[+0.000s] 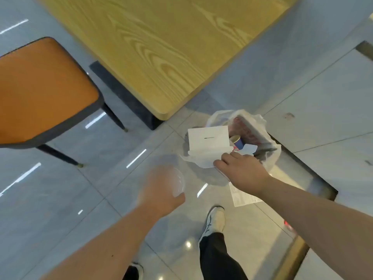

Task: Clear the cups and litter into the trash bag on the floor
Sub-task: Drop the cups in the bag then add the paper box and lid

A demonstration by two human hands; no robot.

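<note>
A thin white plastic trash bag [270, 156] sits open on the floor just past the table's corner. Inside it lie a paper cup [237, 142] with a blue and red wall and a small white scrap. My right hand [240, 168] is over the bag's near rim, pinching a white folded paper box [207, 141] with crumpled tissue under it. My left hand [161, 188], blurred, is lower left of the bag and holds a clear plastic cup [178, 183] whose rim points toward the bag.
A yellow wood-grain table [161, 47] fills the top centre, its dark base below its corner. An orange chair [40, 87] stands at left. A printed paper sheet [242, 196] lies on the floor under my right wrist. My feet [215, 221] are at the bottom centre.
</note>
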